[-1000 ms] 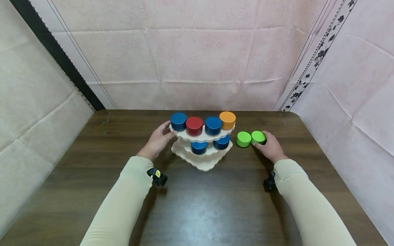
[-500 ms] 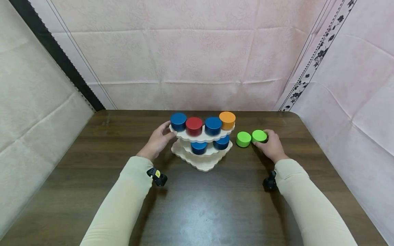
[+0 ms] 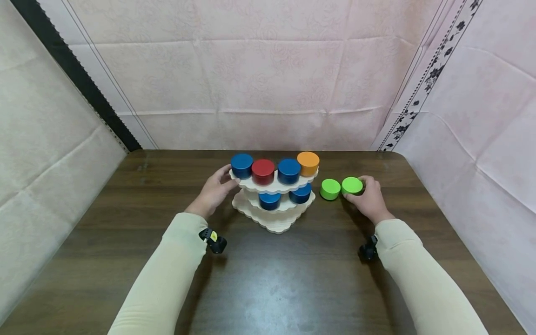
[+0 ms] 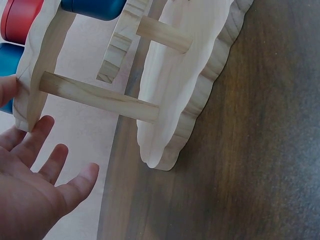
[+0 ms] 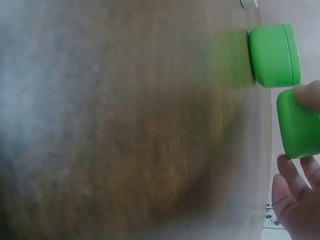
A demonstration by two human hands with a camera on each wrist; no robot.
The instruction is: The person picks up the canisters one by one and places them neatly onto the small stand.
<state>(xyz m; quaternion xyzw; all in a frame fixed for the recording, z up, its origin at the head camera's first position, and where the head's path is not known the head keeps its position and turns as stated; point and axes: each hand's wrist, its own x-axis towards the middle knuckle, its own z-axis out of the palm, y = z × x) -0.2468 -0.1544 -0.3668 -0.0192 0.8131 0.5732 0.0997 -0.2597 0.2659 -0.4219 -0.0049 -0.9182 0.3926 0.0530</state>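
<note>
My left hand (image 3: 212,193) pinches the left edge of the top tier of a scalloped wooden tiered stand (image 3: 276,225). In the left wrist view, the thumb lies over that tier's face and fingers touch its edge, beside the wooden posts (image 4: 100,97). On the top tier sit blue, red (image 3: 263,173) and orange (image 3: 308,164) round lidded jars; two blue jars (image 3: 269,201) sit lower. To the right, my right hand (image 3: 370,200) pinches a green round jar (image 3: 351,185) between thumb and fingers, slightly raised from the table. Another green jar (image 5: 274,56) stands beside it on the table.
The brown wooden table (image 3: 268,288) ends at a far edge against a pale cloth wall (image 3: 272,83). Cloth walls also flank both sides. Black wrist cameras (image 3: 215,243) sit on both sleeves.
My right hand has raised the green jar slightly since the earliest frame. The left hand keeps its grip on the stand, which stays put. The whole head view has shifted a little.
</note>
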